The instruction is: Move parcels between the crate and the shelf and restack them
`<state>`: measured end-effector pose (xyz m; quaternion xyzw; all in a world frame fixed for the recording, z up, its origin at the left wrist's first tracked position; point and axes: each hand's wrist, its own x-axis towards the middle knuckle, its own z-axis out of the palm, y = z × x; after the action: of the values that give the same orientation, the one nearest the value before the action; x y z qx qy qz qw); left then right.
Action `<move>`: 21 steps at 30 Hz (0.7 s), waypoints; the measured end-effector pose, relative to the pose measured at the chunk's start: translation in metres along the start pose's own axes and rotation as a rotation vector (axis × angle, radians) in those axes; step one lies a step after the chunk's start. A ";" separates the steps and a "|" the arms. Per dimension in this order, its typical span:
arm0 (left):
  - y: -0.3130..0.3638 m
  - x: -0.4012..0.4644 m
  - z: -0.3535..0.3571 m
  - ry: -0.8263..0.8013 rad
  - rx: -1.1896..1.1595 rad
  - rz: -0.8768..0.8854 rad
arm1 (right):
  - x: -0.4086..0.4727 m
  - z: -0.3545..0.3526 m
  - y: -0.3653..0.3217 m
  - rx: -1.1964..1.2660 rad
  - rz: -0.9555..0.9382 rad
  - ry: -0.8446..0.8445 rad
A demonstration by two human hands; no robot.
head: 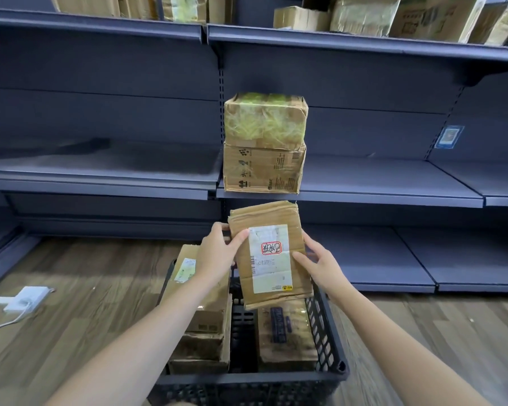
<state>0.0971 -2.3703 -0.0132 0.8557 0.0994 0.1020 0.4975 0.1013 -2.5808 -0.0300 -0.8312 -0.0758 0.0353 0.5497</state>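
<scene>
From the head view, both hands hold a flat cardboard parcel [269,253] up above the far end of a dark plastic crate [332,341]. The left hand [217,253] grips the parcel's left edge, thumb curled over the front beside the white shipping label [270,256], fingers behind. The right hand [320,263] holds the right edge, thumb pressed on the front, fingers wrapped round the side. The parcel is tilted slightly, label facing the camera, just below the front lip of the middle shelf [364,194].

On that shelf, right above the parcel, two cardboard boxes are stacked: a printed box [263,168] below and a taped box [266,120] on top, touching. More boxes [208,326] lie inside the crate. On the wooden floor [85,303] to the left lies a white power strip [25,298].
</scene>
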 end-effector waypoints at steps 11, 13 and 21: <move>-0.020 0.016 -0.048 -0.009 0.078 0.079 | 0.035 0.079 -0.026 0.156 0.255 0.080; -0.031 0.019 -0.057 0.003 0.112 0.061 | 0.041 0.093 -0.030 0.155 0.275 0.033; -0.080 0.024 -0.059 -0.039 0.351 -0.110 | 0.044 0.138 -0.025 0.087 0.303 -0.169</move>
<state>0.0987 -2.2754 -0.0527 0.9245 0.1526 0.0392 0.3472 0.1225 -2.4383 -0.0601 -0.8026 0.0059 0.1909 0.5651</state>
